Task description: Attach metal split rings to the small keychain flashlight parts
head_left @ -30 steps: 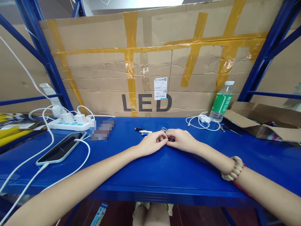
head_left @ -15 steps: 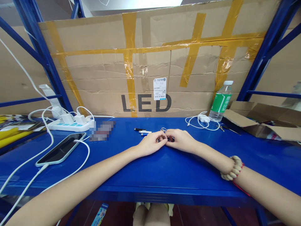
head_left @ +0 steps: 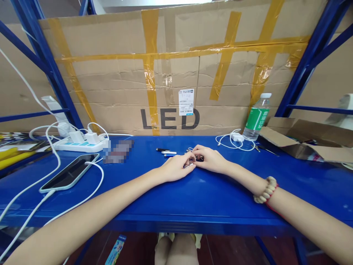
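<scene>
Both hands meet over the middle of the blue table (head_left: 171, 198), their fingertips together. My left hand (head_left: 175, 168) is closed, with a small shiny sliver showing under its fingers; its kind is too small to tell. Closed as well, my right hand (head_left: 212, 159) curls over a small dark object (head_left: 200, 158), mostly hidden by the fingers. Just behind the fingertips lies a small metal ring (head_left: 189, 149), perhaps joined to that dark object. Left of the hands rest a black pen (head_left: 161, 149), a silver pen-like stick (head_left: 168, 152) and a blue one (head_left: 170, 155) partly behind my left hand.
A phone (head_left: 70, 173) with white cables and a power strip (head_left: 82, 145) are at left, beside a blurred flat item (head_left: 118, 151). At right stand a water bottle (head_left: 257, 117), a coiled white cable (head_left: 237, 138) and an open carton (head_left: 309, 147). Taped cardboard (head_left: 116, 92) closes the back.
The fingers have shifted slightly, and a shiny sliver now shows under my left fingers. The whole view has moved a little; objects on the table stay in place.
</scene>
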Motion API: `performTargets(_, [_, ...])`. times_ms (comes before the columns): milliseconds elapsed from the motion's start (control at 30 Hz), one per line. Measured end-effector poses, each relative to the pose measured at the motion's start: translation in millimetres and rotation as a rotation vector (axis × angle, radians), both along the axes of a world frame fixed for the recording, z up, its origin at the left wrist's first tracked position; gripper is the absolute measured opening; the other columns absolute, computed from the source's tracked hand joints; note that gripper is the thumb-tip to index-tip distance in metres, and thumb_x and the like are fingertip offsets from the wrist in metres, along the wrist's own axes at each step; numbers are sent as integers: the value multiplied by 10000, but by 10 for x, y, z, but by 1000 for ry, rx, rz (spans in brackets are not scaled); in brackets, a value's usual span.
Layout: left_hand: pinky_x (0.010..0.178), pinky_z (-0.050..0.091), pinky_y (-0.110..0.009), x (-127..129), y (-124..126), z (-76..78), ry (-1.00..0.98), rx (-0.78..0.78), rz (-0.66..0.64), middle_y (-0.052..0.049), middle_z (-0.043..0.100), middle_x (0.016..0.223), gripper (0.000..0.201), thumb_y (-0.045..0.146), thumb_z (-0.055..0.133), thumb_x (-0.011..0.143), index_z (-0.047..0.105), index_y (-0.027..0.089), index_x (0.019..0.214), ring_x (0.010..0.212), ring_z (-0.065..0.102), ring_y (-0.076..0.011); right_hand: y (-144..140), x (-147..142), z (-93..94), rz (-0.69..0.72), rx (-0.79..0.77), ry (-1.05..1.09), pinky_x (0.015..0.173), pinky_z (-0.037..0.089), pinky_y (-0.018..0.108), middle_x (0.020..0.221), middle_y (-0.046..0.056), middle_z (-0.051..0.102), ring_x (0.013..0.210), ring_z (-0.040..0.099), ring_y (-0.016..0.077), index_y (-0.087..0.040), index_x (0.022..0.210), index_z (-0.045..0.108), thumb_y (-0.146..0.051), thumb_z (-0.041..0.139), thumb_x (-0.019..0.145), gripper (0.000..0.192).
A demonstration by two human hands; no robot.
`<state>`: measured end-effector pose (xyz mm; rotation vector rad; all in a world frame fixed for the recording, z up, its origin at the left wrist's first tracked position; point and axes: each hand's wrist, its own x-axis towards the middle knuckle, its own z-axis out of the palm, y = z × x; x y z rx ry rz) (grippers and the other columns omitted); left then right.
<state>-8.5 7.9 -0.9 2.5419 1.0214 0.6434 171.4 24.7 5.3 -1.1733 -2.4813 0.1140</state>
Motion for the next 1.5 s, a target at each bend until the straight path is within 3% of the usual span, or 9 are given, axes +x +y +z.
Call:
performTargets(133, [567, 362, -207, 4, 16, -17, -26, -29, -10, 39, 514, 701, 180, 315, 419, 836, 484, 210, 967, 611, 485, -103, -53, -37, 25, -6, 24, -30, 538, 312, 194, 836, 4, 584, 719, 544, 120, -210, 775, 613, -245, 490, 774, 127])
performTargets(400, [629, 392, -223, 17, 61, -40, -177, -101, 3, 24, 530, 701, 192, 317, 374, 866, 503, 195, 940, 647, 500, -115, -76, -72, 46, -138, 25, -79, 505, 280, 208, 797, 2, 623, 686, 555, 131, -218, 768, 625, -331, 519, 772, 155])
performTargets(667, [683, 393, -230, 26, 49, -27, -245, -116, 47, 23, 524, 708, 184, 305, 359, 881, 495, 196, 939, 693, 514, -119, -50, -62, 32, -124, 10, -31, 506, 295, 208, 749, -16, 653, 665, 572, 128, -233, 765, 633, -353, 518, 769, 166])
performTargets(1167, [585, 365, -215, 19, 40, -25, -292, -41, 102, 23, 510, 766, 198, 322, 369, 879, 473, 200, 996, 610, 463, -94, -36, -69, 14, -112, -57, 70, 522, 357, 209, 727, -25, 658, 648, 578, 122, -247, 859, 662, -311, 554, 704, 200])
performTargets(1500, [536, 370, -194, 24, 6, 3, -300, -51, 135, 27, 497, 768, 186, 334, 384, 874, 467, 208, 982, 544, 453, -73, -52, -47, 45, -178, -6, 14, 508, 328, 214, 823, -22, 660, 700, 585, 137, -283, 783, 680, -360, 548, 732, 162])
